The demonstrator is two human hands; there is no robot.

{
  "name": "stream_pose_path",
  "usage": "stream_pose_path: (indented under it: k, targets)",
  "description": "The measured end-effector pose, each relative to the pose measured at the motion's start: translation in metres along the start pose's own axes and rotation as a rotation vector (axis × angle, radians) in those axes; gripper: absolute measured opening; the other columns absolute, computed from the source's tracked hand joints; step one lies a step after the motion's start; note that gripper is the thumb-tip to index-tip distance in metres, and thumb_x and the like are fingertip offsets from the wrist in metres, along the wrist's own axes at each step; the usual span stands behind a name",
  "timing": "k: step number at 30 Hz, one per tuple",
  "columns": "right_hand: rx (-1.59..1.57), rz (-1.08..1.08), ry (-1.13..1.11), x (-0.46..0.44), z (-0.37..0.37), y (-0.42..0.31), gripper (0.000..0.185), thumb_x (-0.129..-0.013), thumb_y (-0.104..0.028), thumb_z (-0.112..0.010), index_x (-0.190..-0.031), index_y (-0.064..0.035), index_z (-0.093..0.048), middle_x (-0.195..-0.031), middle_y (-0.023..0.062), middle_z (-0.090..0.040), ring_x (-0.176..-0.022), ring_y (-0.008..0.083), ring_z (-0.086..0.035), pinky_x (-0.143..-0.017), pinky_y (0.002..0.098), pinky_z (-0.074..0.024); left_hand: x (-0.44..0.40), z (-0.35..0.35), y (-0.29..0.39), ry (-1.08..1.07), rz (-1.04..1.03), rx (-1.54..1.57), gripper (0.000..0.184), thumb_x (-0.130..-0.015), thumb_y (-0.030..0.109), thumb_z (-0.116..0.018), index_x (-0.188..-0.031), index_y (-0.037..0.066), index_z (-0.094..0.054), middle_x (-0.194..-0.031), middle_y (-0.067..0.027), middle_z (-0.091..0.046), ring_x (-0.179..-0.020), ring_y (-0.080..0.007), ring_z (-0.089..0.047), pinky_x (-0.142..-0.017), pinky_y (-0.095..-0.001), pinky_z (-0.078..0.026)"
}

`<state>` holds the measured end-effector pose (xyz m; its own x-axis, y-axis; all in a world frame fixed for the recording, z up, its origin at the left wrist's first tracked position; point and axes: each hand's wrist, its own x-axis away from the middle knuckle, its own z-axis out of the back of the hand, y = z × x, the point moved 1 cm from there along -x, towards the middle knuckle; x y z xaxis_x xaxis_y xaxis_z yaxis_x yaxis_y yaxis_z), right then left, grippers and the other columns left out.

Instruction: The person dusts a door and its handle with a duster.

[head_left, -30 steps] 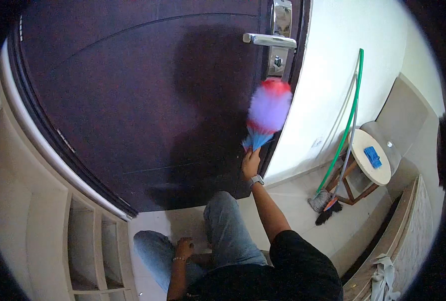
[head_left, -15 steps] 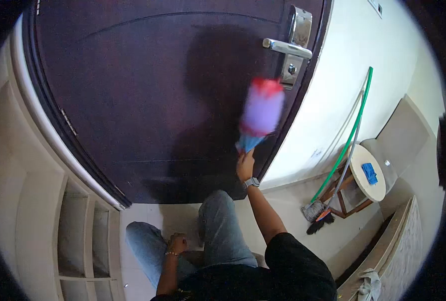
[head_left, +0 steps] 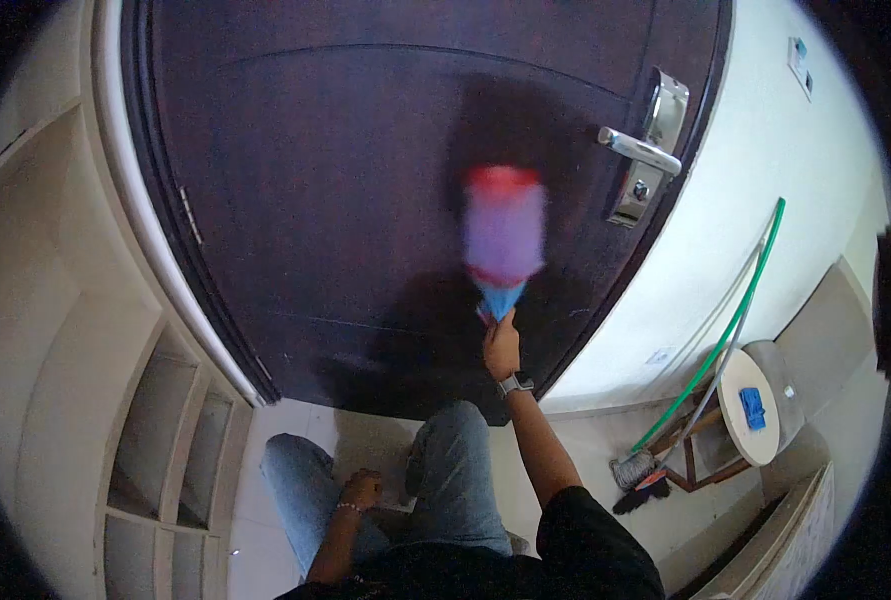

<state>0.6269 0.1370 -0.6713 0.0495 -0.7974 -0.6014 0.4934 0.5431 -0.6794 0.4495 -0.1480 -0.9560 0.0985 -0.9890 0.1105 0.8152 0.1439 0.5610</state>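
Note:
My right hand (head_left: 502,348), with a watch at the wrist, is closed round the handle end of a duster (head_left: 505,230). The duster has a purple head with red bands and a blue lower part, and motion blurs it. It is held up in front of a dark brown door (head_left: 305,190), left of the metal door handle (head_left: 640,152). Whether its head touches the door I cannot tell. Down by my left thigh, my left hand (head_left: 362,488) rests with fingers curled in and nothing visible in them. A bracelet circles that wrist.
Left of the door stands a pale shelf unit (head_left: 180,420). A green-handled mop (head_left: 710,370) and a broom (head_left: 645,492) lean against the white wall at right. Beside them is a round stool (head_left: 733,385) with a blue cloth (head_left: 752,408) on it.
The duster has moved left across the door, away from the door handle. My view has shifted, so the door and wall sit further right and lower. My left hand stays by my thigh.

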Motion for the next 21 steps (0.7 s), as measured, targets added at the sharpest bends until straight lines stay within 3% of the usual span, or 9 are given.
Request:
stream_pose_path:
  k: [3,7,10,11,14,16,18,20,21]
  targets:
    - [0.373,0.186,-0.311,-0.004,0.002,0.006,0.040,-0.079,-0.007,-0.041,-0.115,0.0044,-0.027,-0.074,0.0258,-0.055,-0.065,0.0414,-0.054,-0.054,0.0475,-0.0422,-0.008,-0.013,-0.010,-0.099,0.124,0.055,0.034,-0.073,0.024,-0.051,-0.104,0.011,-0.055,-0.105,-0.0163,-0.048,-0.100,-0.0349,-0.045,-0.079,-0.0452,-0.043]
    - [0.077,-0.039,-0.157,-0.009,-0.008,0.020,0.041,-0.078,-0.005,-0.042,-0.115,0.0021,-0.027,-0.076,0.0280,-0.054,-0.067,0.0442,-0.052,-0.052,0.0473,-0.0395,-0.005,-0.009,-0.007,-0.049,0.021,-0.062,0.033,-0.074,0.023,-0.050,-0.104,0.010,-0.055,-0.106,-0.0166,-0.048,-0.098,-0.0347,-0.046,-0.077,-0.0453,-0.043]
    - [-0.054,0.015,-0.013,-0.008,-0.011,0.000,0.041,-0.077,-0.003,-0.041,-0.116,0.0033,-0.027,-0.077,0.0294,-0.053,-0.068,0.0452,-0.051,-0.052,0.0470,-0.0383,-0.002,-0.003,0.005,-0.023,0.155,-0.053,0.032,-0.072,0.021,-0.051,-0.102,0.009,-0.055,-0.105,-0.0173,-0.048,-0.094,-0.0348,-0.048,-0.076,-0.0436,-0.044]
    - [-0.021,0.061,-0.047,-0.004,-0.010,-0.007,0.030,-0.081,-0.004,-0.039,-0.109,0.0020,-0.030,-0.072,0.0264,-0.055,-0.068,0.0430,-0.053,-0.052,0.0463,-0.0400,-0.007,-0.006,0.000,-0.067,0.135,-0.081,0.032,-0.072,0.020,-0.052,-0.102,0.009,-0.055,-0.104,-0.0175,-0.048,-0.093,-0.0348,-0.048,-0.076,-0.0427,-0.044]
    - [0.309,0.135,-0.313,-0.006,-0.009,-0.012,0.031,-0.080,-0.005,-0.041,-0.108,0.0010,-0.031,-0.073,0.0271,-0.054,-0.068,0.0433,-0.053,-0.054,0.0482,-0.0412,-0.007,0.000,0.003,-0.175,0.131,-0.095,0.032,-0.070,0.018,-0.054,-0.101,0.009,-0.056,-0.102,-0.0178,-0.049,-0.092,-0.0346,-0.050,-0.077,-0.0412,-0.044]
    - [0.360,0.212,-0.330,-0.008,-0.007,-0.021,0.032,-0.080,-0.006,-0.042,-0.109,0.0013,-0.030,-0.073,0.0275,-0.054,-0.067,0.0437,-0.052,-0.055,0.0504,-0.0414,-0.002,0.020,0.020,-0.232,0.156,-0.075,0.030,-0.070,0.016,-0.055,-0.100,0.009,-0.056,-0.101,-0.0180,-0.050,-0.091,-0.0344,-0.050,-0.077,-0.0406,-0.044]
    - [0.229,0.087,-0.357,-0.007,-0.010,-0.031,0.030,-0.082,-0.010,-0.041,-0.108,0.0014,-0.031,-0.072,0.0269,-0.054,-0.066,0.0442,-0.052,-0.053,0.0475,-0.0421,0.004,0.051,0.047,0.110,0.020,0.286,0.027,-0.073,0.010,-0.053,-0.099,0.006,-0.055,-0.101,-0.0184,-0.051,-0.091,-0.0335,-0.051,-0.076,-0.0395,-0.044]
    - [0.061,0.062,-0.353,-0.002,-0.019,-0.047,0.032,-0.084,-0.011,-0.040,-0.111,0.0024,-0.030,-0.078,0.0264,-0.055,-0.068,0.0426,-0.053,-0.057,0.0448,-0.0434,-0.004,0.086,0.075,0.245,0.086,0.473,0.027,-0.077,0.008,-0.049,-0.103,0.002,-0.051,-0.102,-0.0191,-0.051,-0.091,-0.0317,-0.051,-0.077,-0.0366,-0.043]
    - [-0.101,0.024,-0.339,0.003,-0.023,-0.056,0.034,-0.085,-0.011,-0.039,-0.113,0.0034,-0.029,-0.083,0.0260,-0.055,-0.070,0.0410,-0.055,-0.062,0.0421,-0.0447,-0.024,0.081,0.064,0.362,-0.020,0.456,0.029,-0.079,0.008,-0.047,-0.108,0.002,-0.048,-0.104,-0.0186,-0.050,-0.093,-0.0303,-0.051,-0.078,-0.0351,-0.042]
